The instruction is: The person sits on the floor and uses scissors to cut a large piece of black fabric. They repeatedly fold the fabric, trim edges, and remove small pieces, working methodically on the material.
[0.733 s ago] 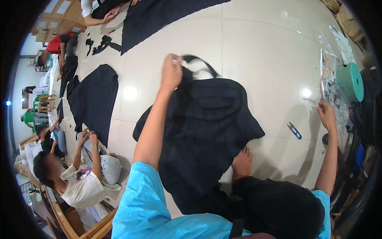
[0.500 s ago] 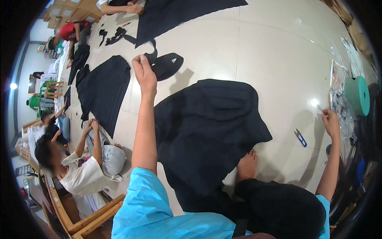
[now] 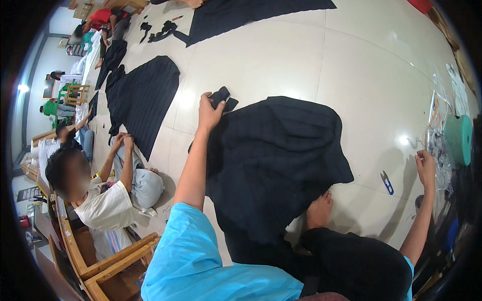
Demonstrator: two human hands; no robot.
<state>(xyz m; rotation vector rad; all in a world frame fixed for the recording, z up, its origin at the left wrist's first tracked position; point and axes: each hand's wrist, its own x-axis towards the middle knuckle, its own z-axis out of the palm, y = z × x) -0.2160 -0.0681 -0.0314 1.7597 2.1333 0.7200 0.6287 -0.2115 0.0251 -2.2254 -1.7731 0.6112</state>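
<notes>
My left hand (image 3: 210, 111) reaches forward, its thumb and fingers round a folded black fabric strip (image 3: 224, 98) low over the pale floor. Just this side of it, a large black pleated cloth (image 3: 273, 150) spreads across the floor and up to my lap. My bare foot (image 3: 319, 209) rests by that cloth's right edge. Off to the right, my right hand (image 3: 426, 164) is closed in a pinch, and a thin curl like thread (image 3: 414, 142) shows beside the fingertips. What the pinch holds is too small to make out. Blue-handled thread snips (image 3: 387, 183) lie on the floor between cloth and right hand.
A green spool (image 3: 458, 140) and clear plastic bags (image 3: 442, 173) stand at the right. Another black cloth (image 3: 145, 95) lies left, beside a seated co-worker (image 3: 103, 195). A further black cloth (image 3: 251, 15) lies at the far side. A wooden frame (image 3: 120, 258) is at lower left.
My left hand has come down toward the floor; the black strip, which hung in a loose loop, is now bunched in the fingers. The view has shifted slightly. My right hand stays pinched.
</notes>
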